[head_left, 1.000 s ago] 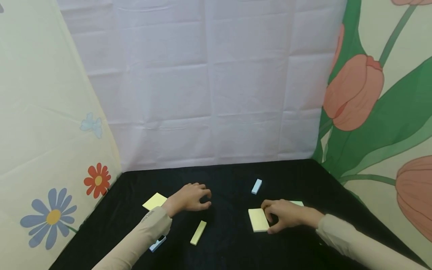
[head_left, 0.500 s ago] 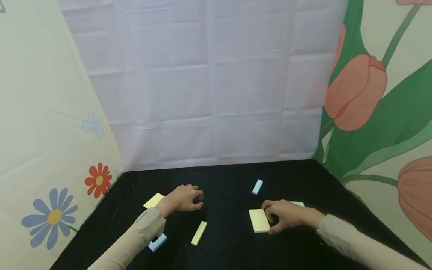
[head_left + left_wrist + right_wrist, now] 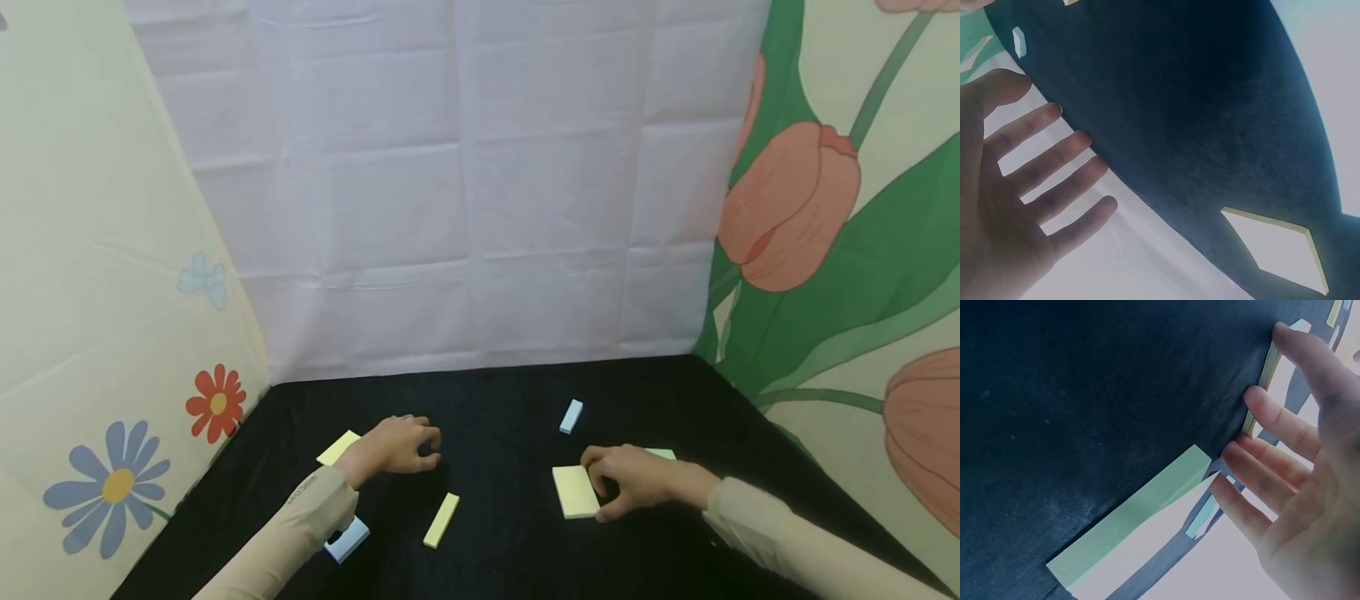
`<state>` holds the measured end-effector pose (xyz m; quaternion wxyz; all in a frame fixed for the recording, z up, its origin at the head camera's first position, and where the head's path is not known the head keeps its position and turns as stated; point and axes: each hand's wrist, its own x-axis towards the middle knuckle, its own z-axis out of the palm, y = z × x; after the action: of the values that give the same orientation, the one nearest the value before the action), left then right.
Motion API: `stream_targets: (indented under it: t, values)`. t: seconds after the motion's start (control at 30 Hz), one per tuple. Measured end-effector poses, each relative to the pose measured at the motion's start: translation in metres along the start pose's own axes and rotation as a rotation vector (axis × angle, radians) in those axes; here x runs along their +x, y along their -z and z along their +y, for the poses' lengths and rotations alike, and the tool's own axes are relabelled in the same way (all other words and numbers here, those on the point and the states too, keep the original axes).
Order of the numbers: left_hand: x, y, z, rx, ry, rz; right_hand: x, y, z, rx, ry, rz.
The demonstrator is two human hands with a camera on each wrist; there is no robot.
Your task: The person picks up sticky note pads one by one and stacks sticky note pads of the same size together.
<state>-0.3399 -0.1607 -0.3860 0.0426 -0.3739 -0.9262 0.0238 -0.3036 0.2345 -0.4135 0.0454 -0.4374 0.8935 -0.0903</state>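
Observation:
My left hand (image 3: 397,444) hovers over the left part of the black table, fingers spread and holding nothing; the left wrist view shows its bare palm. Behind its wrist lies a yellow sticky note pad (image 3: 337,448), partly covered in the head view. My right hand (image 3: 633,477) grips a second yellow sticky note pad (image 3: 573,490) on the table, with thumb and fingertips at its right side. Beyond that hand a pale green pad (image 3: 1129,519) shows in the right wrist view; in the head view the hand hides most of it.
A narrow yellow note pad (image 3: 441,521) lies between the hands. One light blue strip (image 3: 572,417) sits farther back on the right. Under the left sleeve a blue pad (image 3: 348,542) is partly hidden. White and flowered cloths hang around the black table (image 3: 495,400).
My left hand has drawn back to the left, uncovering more of the blue pad by its sleeve. The right hand stays at the yellow sticky note pad.

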Motion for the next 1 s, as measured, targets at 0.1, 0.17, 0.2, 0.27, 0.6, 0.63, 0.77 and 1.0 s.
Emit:
stream_targets:
  t: [0.1,0.17,0.2,0.27,0.6,0.63,0.77,1.0]
  values:
    - [-0.002,0.0,-0.001,0.019,0.001,0.0,0.001,-0.001,0.0,-0.006,0.008,0.005]
    - [-0.003,0.001,-0.001,0.023,0.002,0.001,0.001,-0.001,0.001,-0.013,0.014,0.011]
    - [-0.004,0.002,-0.001,0.028,0.002,0.001,0.001,-0.001,0.001,-0.017,0.017,0.015]
    - [-0.004,0.003,-0.001,0.027,0.004,0.001,0.001,-0.001,0.001,-0.019,0.017,0.019]
    - [-0.012,0.003,-0.006,-0.013,0.066,-0.038,0.0,0.0,0.003,-0.023,0.024,0.015]
    - [-0.014,0.003,-0.007,-0.02,0.07,-0.04,0.0,0.0,0.003,-0.024,0.025,0.016]
    - [-0.019,0.001,-0.009,-0.035,0.078,-0.055,0.001,0.0,0.001,-0.025,0.029,0.018]
    - [-0.022,0.001,-0.01,-0.07,0.135,-0.125,0.001,0.001,-0.001,-0.013,0.016,0.006]
